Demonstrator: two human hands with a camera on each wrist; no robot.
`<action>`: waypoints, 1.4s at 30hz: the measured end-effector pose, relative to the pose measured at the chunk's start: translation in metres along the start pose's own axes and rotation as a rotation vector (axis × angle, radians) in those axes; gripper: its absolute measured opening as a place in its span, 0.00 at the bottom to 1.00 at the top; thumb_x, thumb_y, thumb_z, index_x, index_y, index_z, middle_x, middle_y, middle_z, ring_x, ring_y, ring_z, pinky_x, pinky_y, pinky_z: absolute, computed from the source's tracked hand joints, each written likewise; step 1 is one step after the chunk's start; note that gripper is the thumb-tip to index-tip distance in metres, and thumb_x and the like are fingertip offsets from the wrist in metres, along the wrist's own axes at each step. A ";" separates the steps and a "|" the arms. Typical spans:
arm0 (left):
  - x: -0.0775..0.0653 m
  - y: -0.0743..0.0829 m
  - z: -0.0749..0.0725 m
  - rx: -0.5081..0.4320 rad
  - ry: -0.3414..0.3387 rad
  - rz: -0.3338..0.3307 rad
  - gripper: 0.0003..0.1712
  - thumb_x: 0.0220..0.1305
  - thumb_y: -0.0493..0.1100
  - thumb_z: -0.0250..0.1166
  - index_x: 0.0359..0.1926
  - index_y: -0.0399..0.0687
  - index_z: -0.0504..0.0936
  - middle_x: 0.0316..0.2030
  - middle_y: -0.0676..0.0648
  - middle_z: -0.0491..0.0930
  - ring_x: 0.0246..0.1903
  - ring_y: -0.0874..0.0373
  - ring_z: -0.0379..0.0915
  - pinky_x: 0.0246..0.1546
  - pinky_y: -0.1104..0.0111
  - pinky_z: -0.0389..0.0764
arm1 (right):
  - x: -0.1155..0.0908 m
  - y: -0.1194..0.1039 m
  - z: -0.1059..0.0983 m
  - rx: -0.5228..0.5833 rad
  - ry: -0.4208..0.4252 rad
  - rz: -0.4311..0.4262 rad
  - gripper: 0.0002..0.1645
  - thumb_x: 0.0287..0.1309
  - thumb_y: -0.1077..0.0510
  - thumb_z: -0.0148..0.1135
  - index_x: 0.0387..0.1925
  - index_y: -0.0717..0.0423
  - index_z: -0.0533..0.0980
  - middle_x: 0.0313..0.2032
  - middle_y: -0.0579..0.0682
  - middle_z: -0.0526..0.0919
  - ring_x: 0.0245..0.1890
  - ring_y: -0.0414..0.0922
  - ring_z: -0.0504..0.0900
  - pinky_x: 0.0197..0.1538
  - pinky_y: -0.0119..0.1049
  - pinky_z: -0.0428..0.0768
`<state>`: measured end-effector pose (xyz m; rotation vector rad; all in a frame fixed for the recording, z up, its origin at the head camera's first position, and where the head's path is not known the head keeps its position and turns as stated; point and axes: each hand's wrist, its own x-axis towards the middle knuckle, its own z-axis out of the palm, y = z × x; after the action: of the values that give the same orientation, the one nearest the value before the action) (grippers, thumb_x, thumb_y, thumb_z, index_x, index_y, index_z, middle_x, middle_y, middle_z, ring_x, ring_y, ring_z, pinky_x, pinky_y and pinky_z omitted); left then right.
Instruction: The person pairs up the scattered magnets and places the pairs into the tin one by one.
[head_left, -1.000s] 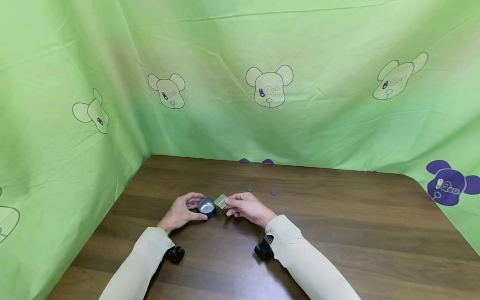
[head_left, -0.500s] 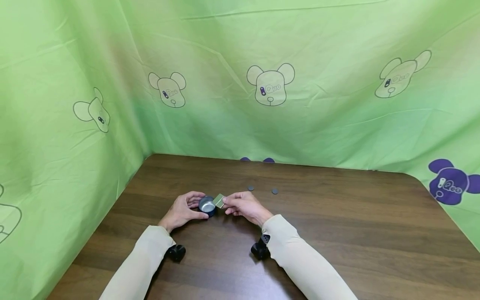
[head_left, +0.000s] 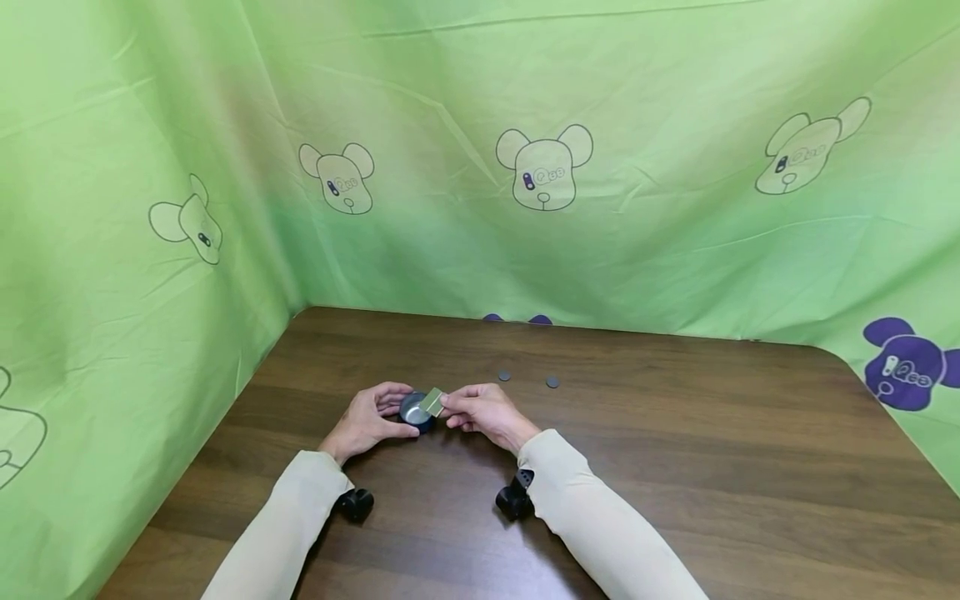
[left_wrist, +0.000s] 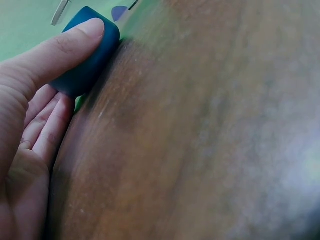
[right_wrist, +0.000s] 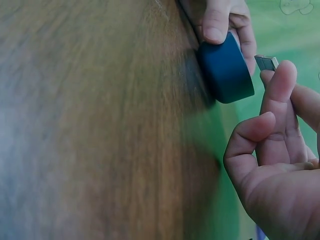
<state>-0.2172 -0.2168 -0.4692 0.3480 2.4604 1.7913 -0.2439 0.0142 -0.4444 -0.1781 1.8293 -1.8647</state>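
Observation:
My left hand holds a small round dark blue cup with a shiny metal inside. Its thumb lies along the near side and its fingers reach behind. In the right wrist view the smooth blue wall of the cup shows, standing on the table. With thumb and fingertips my right hand pinches a small flat greenish-gold rectangular piece. The piece overlaps the cup's right rim in the head view; in the right wrist view the thin piece appears apart from the cup. Its exact kind is unclear.
Two small dark grey discs lie on the brown wooden table beyond my right hand. A green cloth with bear-head prints hangs behind the table and along its left side. Black wrist cameras sit under both forearms.
My right hand has moved slightly left, carrying the flat piece from beside the cup to overlap its right rim. My left hand keeps its hold on the cup. The view has shifted slightly.

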 end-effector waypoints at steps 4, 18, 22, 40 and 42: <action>0.000 0.002 0.000 -0.003 0.001 0.002 0.38 0.46 0.32 0.80 0.58 0.29 0.75 0.55 0.33 0.79 0.55 0.42 0.77 0.57 0.62 0.78 | 0.000 0.000 0.002 0.007 0.003 -0.001 0.10 0.65 0.63 0.64 0.42 0.69 0.80 0.25 0.47 0.86 0.20 0.34 0.80 0.27 0.26 0.74; 0.001 0.000 0.000 0.004 0.005 -0.010 0.38 0.46 0.32 0.80 0.59 0.29 0.75 0.55 0.34 0.79 0.55 0.42 0.77 0.57 0.61 0.78 | 0.006 0.001 0.010 -0.013 -0.009 -0.001 0.11 0.65 0.63 0.63 0.42 0.70 0.80 0.24 0.45 0.85 0.20 0.34 0.80 0.26 0.27 0.72; 0.001 0.000 0.000 0.004 0.011 -0.006 0.38 0.46 0.32 0.80 0.59 0.29 0.75 0.55 0.34 0.79 0.55 0.42 0.78 0.57 0.62 0.78 | 0.007 0.000 0.012 -0.023 -0.007 0.001 0.11 0.65 0.64 0.63 0.42 0.71 0.80 0.23 0.45 0.85 0.19 0.34 0.79 0.26 0.27 0.72; 0.002 -0.002 0.000 -0.009 0.010 -0.007 0.37 0.46 0.30 0.80 0.58 0.28 0.75 0.55 0.33 0.79 0.54 0.43 0.78 0.56 0.63 0.78 | 0.011 -0.008 0.015 -0.070 -0.030 0.042 0.13 0.64 0.64 0.64 0.45 0.73 0.79 0.23 0.46 0.85 0.19 0.33 0.79 0.24 0.26 0.72; 0.002 -0.002 0.000 -0.009 0.007 -0.002 0.37 0.46 0.30 0.80 0.58 0.28 0.75 0.55 0.33 0.79 0.55 0.42 0.78 0.57 0.63 0.78 | 0.012 -0.008 0.018 -0.077 -0.045 0.045 0.13 0.64 0.64 0.63 0.44 0.72 0.79 0.23 0.46 0.85 0.19 0.33 0.79 0.24 0.26 0.71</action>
<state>-0.2192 -0.2172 -0.4711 0.3382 2.4560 1.8053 -0.2484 -0.0071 -0.4378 -0.2028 1.8605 -1.7471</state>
